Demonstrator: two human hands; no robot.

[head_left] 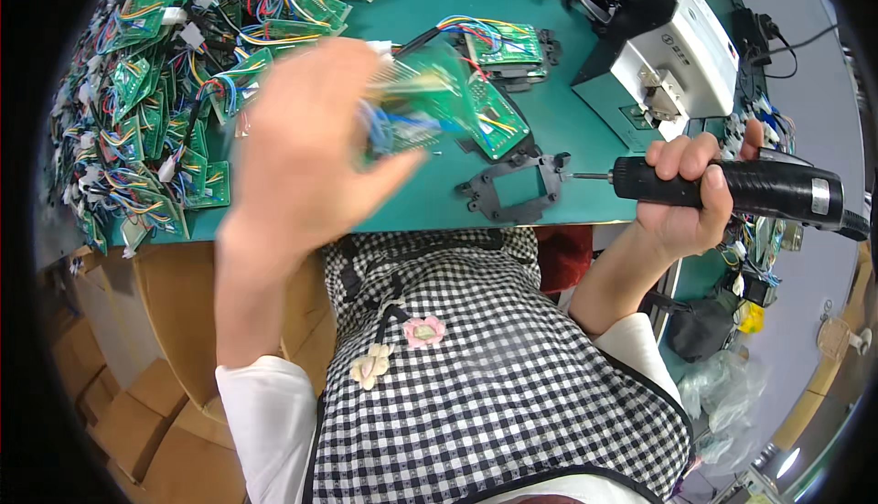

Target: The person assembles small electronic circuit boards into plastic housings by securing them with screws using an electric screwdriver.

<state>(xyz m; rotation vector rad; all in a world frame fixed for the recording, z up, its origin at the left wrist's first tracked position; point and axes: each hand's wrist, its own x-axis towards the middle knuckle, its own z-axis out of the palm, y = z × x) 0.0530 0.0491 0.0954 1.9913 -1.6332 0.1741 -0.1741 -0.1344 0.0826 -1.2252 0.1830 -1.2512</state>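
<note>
Now | left hand (315, 138): palm down, circuit board (441, 92) held | right fingers (698, 155): round screwdriver (773, 189)

Green circuit board (446, 92), wired, blurred; black electric screwdriver (768, 188), near-horizontal, bit leftward; black frame (486, 195), flat, near bit

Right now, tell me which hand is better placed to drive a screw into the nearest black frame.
The right, most likely: the right hand grips the electric screwdriver, whose bit points at the black frame. The left hand, blurred, appears to hold a green circuit board.
</note>
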